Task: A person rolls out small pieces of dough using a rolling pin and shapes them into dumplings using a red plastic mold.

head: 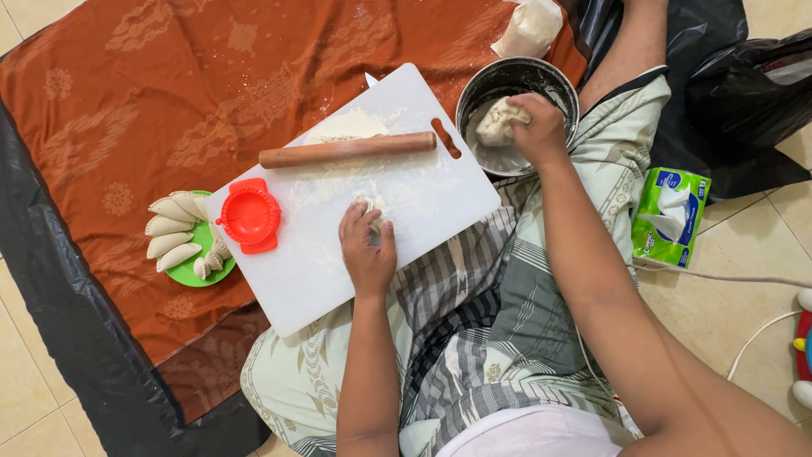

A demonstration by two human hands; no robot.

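Two lumps of soft, sticky dough: right hand (540, 127) clenches one (495, 124) inside the metal bowl (558, 85), left hand (366, 250) presses a smaller piece (370, 203) beneath its fingertips; pinch gently from underneath

rolling pin (347, 150) on board (440, 203) | bowl (558, 85) right — plate (190, 275) left

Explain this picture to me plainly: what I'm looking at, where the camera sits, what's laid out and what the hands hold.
There is no machine here. A camera worn on a person's head looks down at their two bare hands. The left hand presses a small piece of dough on a white cutting board. The right hand grips a lump of dough inside a metal bowl. On the board lie a wooden rolling pin and a red dumpling press. A green plate of folded dumplings sits on the orange cloth.
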